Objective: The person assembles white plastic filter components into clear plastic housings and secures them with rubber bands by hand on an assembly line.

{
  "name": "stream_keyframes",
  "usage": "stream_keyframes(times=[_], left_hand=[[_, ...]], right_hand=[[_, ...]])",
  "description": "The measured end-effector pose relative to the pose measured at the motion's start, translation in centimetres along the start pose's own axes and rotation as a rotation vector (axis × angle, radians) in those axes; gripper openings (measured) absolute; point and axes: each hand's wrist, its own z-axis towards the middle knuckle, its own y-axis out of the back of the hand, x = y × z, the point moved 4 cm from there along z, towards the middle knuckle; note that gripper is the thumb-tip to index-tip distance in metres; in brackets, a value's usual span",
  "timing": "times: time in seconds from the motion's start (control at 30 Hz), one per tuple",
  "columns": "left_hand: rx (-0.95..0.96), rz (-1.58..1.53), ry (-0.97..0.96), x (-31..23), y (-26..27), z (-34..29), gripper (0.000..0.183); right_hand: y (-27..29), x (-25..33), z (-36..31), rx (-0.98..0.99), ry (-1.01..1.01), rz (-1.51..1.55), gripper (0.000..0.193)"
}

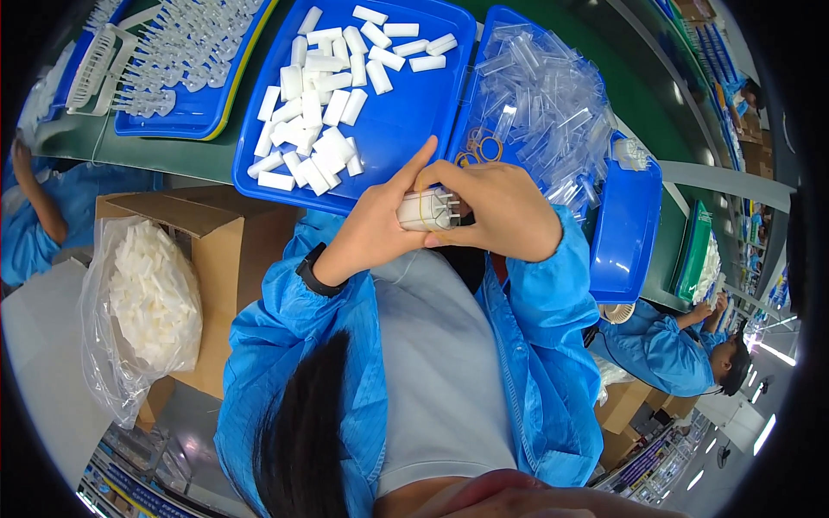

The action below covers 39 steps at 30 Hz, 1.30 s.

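Observation:
Just in front of my chest, both hands are closed around a small bundle of white pieces (420, 212) with thin prongs at its right end. A yellowish rubber band runs around the bundle. My left hand (373, 223) grips its left side, with one finger stretched up toward the tray. From the right, my right hand (509, 207) curls over it, its thumb and fingers by the pronged end. Beyond the hands, a blue tray (414, 112) bears many loose white blocks (324, 83). Loose rubber bands (489, 148) lie right behind my right hand.
Transparent plastic sleeves (544, 95) fill a second blue tray, with a smaller blue tray (623, 246) at its right. White stemmed parts (186, 47) stand in a tray at far left. A cardboard box (220, 285) and a bag of white pieces (151, 298) are lower left. Co-workers sit on both sides.

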Motion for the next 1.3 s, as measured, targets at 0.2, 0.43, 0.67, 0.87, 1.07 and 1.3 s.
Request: stream_keyframes(times=[0.2, 0.43, 0.67, 0.87, 1.07, 1.3], left_hand=[[-0.073, -0.489, 0.111, -0.9, 1.4, -0.6, 0.08], [0.064, -1.248, 0.144, 1.1, 0.2, 0.0, 0.072], [-0.001, -0.773, 0.005, -1.2, 1.2, -0.4, 0.073], [-0.103, -0.164, -0.218, -2.3, 1.8, -0.7, 0.115], [-0.06, 0.246, -0.301, -2.4, 2.1, -0.5, 0.12], [-0.124, 0.67, -0.257, -1.5, 1.5, -0.2, 0.108]], right_hand=[[0.0, -3.3, -0.6, -0.05, -0.228, 0.528, 0.023], [-2.1, -1.4, -2.6, -0.397, 0.326, 0.716, 0.031], [-4.7, -2.9, -3.4, -0.361, 0.377, 1.908, 0.027], [-4.1, -2.9, -3.1, -0.217, -0.088, 1.503, 0.04], [-2.9, -3.2, -1.9, -0.052, -0.221, 1.441, 0.035], [-2.1, -2.1, -1.4, -0.126, -0.07, 1.127, 0.045]])
